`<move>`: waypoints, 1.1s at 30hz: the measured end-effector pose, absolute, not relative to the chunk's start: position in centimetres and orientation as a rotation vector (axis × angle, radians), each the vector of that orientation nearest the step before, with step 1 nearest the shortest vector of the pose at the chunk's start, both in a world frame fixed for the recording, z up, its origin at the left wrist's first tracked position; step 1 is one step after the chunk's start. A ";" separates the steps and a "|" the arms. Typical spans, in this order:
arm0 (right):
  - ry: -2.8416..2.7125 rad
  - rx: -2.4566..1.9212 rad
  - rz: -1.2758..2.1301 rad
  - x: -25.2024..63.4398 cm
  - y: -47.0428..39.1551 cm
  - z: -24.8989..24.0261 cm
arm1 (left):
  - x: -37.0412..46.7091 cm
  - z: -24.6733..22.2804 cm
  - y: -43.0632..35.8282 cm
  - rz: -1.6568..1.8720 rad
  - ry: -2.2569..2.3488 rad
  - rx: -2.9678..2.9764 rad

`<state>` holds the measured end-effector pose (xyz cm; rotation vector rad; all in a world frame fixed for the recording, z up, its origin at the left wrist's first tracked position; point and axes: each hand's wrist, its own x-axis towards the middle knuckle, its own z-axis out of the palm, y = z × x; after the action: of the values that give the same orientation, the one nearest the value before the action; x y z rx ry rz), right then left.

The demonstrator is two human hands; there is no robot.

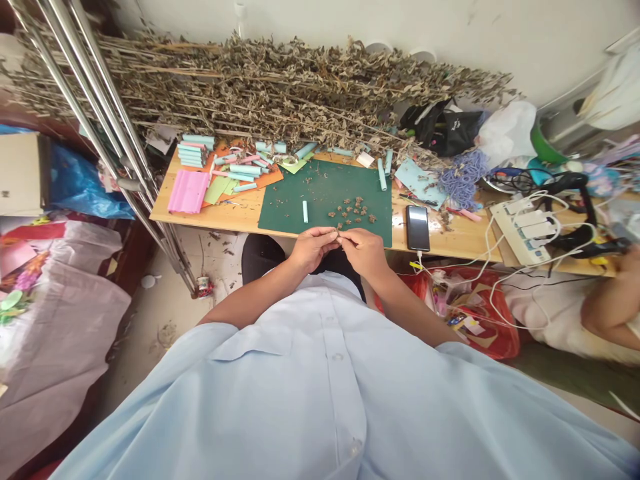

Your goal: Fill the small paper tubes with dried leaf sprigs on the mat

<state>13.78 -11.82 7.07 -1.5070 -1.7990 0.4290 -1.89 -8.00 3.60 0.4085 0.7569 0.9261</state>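
plant bit (339, 228) sits pinched between left hand (314, 248) and right hand (365, 249) at the near edge of a green mat (280, 200) bearing dried clumps (371, 218) and a blue roll (305, 211).

A wooden table (463, 239) stands before a pale wall (440, 23), over a light, littered floor (183, 307).

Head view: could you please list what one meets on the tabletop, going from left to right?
Pink folded paper → upright-lying pale blue roll on the green mat → scattered dried plant pieces → black phone → purple cord bundle → white power strip.
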 end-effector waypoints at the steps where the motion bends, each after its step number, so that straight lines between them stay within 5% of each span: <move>1: -1.793 -1.505 0.420 13.7 -11.8 7.0 | -1.9 3.6 -8.0 0.922 0.751 0.409; 8: -1.592 -1.445 0.502 13.3 -11.9 6.2 | -2.2 3.3 -7.9 0.886 0.664 0.415; 21: -0.797 -1.164 1.282 14.1 -11.1 3.8 | -2.3 3.4 -7.8 0.833 0.605 0.391; 33: -0.679 -1.243 1.077 20.2 -6.8 3.2 | -2.3 3.5 -7.9 0.869 0.656 0.351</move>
<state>20.20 -6.81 3.19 -1.2433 -0.6788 1.0767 -2.26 -7.93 3.47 0.3505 0.6562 0.8691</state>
